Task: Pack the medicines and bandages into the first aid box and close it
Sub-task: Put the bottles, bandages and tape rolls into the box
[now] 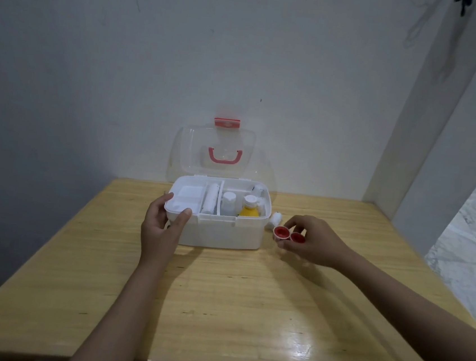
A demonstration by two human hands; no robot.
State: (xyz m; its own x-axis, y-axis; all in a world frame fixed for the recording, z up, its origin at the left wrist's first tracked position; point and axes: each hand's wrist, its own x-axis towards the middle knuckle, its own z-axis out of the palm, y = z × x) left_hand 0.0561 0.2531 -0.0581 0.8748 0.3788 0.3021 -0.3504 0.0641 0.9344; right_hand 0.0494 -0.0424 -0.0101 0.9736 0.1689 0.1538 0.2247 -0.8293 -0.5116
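A white first aid box stands open on the wooden table, its clear lid with a red handle upright against the wall. Inside are a white roll, a white bottle and a yellow bottle with a white cap. My left hand grips the box's front left corner. To the right of the box, my right hand holds two small red-capped containers just above the table. A white bandage roll lies on the table between them and the box.
The wooden table stands against a white wall, with its front edge near me. A white pillar rises at the right, and a marble floor shows beyond the table's right edge.
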